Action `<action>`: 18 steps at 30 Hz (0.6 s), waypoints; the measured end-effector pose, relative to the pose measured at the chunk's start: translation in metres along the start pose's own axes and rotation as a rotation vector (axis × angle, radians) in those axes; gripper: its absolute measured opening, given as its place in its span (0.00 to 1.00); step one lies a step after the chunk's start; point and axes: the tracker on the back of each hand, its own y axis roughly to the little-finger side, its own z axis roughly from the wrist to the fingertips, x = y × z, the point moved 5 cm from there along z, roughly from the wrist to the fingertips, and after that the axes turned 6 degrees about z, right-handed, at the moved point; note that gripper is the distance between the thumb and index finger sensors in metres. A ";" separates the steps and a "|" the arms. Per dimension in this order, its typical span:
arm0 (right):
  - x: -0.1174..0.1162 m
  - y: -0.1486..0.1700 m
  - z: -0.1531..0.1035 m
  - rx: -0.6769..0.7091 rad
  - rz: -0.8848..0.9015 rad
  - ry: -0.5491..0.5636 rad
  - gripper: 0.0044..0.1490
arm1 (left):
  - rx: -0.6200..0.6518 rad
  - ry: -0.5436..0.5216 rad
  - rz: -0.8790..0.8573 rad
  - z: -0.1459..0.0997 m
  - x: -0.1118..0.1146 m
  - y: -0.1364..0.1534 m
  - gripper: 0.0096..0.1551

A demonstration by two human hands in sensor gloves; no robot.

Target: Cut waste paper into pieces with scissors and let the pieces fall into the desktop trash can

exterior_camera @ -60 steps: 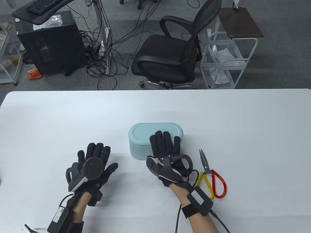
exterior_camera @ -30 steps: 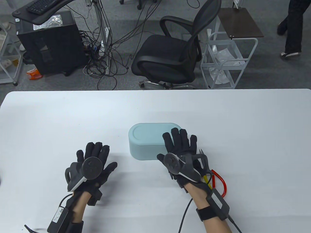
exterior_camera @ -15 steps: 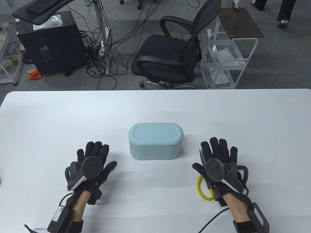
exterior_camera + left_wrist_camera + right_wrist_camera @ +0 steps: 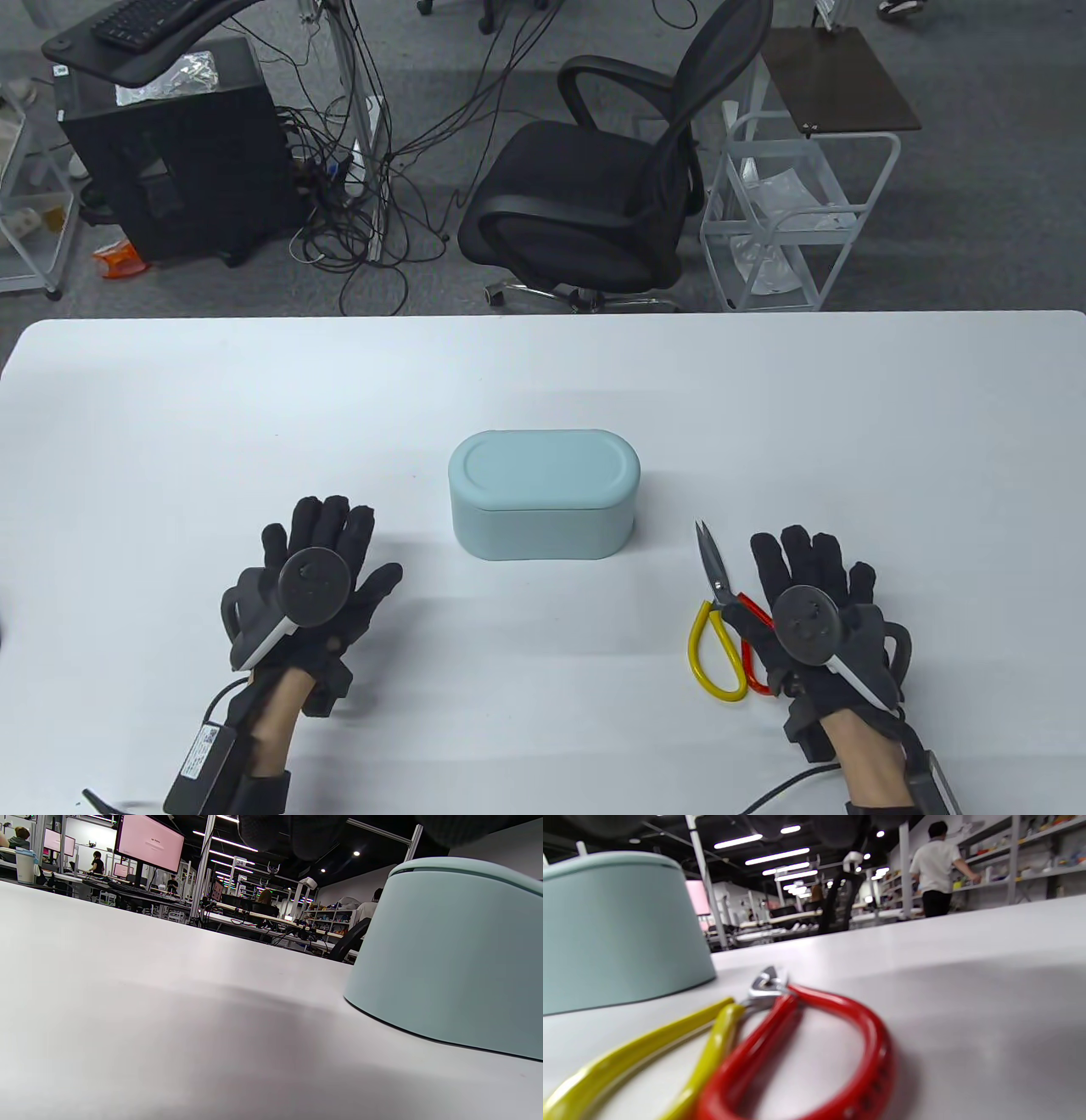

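Meanwhile, scissors (image 4: 719, 594) are lying flat on the table (image 4: 543, 382), blades pointing away, yellow and red loops toward the person, just right of the bin (image 4: 543, 494). No paper is showing in any view. The right hand (image 4: 810, 607) is resting palm-down beside the red loop, partly overlapping it, fingers spread and released, gripping nothing. The left hand (image 4: 318, 564) is lying flat on the table left of the bin, fingers likewise straight and empty. By the look of it, the job is sitting at its very start: nothing is being cut, and the next move is calling for the right hand to thread into the loops and lift. The bin is standing closed, its lid seated flush, so whatever is inside is hidden; the lid is likely needing to come off before any pieces can drop in.
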 end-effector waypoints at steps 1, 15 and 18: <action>0.000 0.000 0.000 0.004 -0.008 0.006 0.54 | -0.001 -0.001 0.001 0.000 0.000 0.000 0.51; -0.005 -0.001 0.002 0.000 -0.009 -0.013 0.54 | -0.023 -0.001 -0.003 -0.003 -0.003 0.006 0.51; -0.006 -0.002 0.002 0.004 -0.020 -0.014 0.54 | -0.026 0.000 -0.004 -0.004 -0.004 0.006 0.51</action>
